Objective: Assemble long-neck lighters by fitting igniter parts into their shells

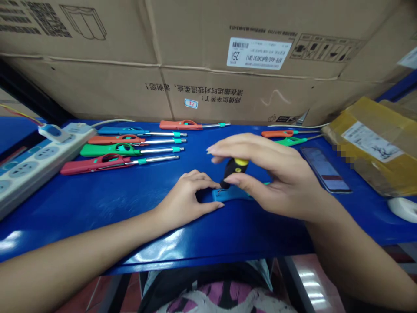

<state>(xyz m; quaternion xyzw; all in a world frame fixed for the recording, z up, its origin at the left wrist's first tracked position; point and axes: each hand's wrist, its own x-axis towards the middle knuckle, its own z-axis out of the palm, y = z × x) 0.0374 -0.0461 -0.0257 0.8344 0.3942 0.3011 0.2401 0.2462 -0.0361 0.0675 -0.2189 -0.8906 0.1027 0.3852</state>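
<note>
A blue lighter (235,193) lies on the blue table in front of me, partly hidden under my right hand. Its left end sits between the thumb and fingers of my left hand (192,193), which steadies it against the table. Over that end, my right hand (273,174) has a stubby screwdriver (233,170) with a black and yellow handle. The thumb presses the handle's near side while the fingers arch over the top. Its thin metal shaft slants down to the lighter's left end, where the tip meets the blue casing.
To the left lie several long-nosed lighters, including a red one (96,164) and a green one (110,150), beside a power strip (42,156). An orange lighter (180,125) rests at the back by a large carton (195,52). Rightward are a phone (325,169) and a taped box (374,143).
</note>
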